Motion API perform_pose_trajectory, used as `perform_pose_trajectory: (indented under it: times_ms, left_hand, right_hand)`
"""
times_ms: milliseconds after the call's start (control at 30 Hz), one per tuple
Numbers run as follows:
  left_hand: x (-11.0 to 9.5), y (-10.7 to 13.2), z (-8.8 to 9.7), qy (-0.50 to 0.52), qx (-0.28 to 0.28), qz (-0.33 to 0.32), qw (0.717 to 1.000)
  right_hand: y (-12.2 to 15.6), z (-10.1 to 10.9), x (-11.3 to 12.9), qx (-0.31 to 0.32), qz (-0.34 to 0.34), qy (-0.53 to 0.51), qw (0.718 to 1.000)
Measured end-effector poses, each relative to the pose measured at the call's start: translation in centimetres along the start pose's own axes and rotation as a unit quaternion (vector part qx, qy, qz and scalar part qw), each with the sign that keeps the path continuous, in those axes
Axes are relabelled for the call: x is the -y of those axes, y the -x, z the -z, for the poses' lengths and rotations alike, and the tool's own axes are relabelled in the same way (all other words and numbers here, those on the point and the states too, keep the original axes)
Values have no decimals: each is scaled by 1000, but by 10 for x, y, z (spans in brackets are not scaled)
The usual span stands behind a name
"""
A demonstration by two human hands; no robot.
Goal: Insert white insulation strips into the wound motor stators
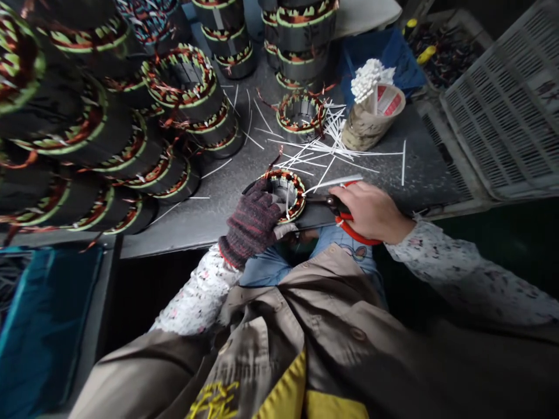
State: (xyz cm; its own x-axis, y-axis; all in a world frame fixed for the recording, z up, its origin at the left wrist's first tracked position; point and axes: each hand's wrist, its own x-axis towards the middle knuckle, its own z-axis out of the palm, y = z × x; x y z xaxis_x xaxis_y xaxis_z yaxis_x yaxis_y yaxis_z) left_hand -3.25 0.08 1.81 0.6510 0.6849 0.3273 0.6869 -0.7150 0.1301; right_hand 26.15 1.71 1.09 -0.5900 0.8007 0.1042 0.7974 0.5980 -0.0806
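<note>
Stator and scissors in our hands at the table's near edge.
Our gloved left hand (253,224) closes its grip around the stator (286,192), which sits on the table (209,203) just in front of us. Our bare right hand (371,210) has its grip wrapped around the red-handled scissors (334,203), blades pointing at the stator's right rim. Loose white strips (314,151) lie scattered just behind, near a tape roll (371,119) stuffed with more. Stacked stators (109,134) crowd the left.

Left hand (253,224): stator (299,193); right hand (372,212): scissors (354,232)
</note>
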Motion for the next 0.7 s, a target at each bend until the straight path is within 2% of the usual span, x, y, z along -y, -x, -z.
perform_pose_trajectory:
  times_ms: [167,267,367,567,700]
  left_hand:
    - [0,1,-1,10,-15,-2,1000]
    - [0,2,-2,38,-41,-5,998]
    - [0,2,-1,48,-30,4,998]
    - [-1,2,0,60,-33,3,998]
    - [-1,4,-2,62,-30,10,998]
  right_hand:
    - [-4,5,11,12,-19,29,999]
    - [-6,17,16,8,51,53,997]
    - [-11,28,22,0,120,82,989]
    - [-15,31,23,21,132,87,987]
    - [-14,32,15,-11,139,96,986]
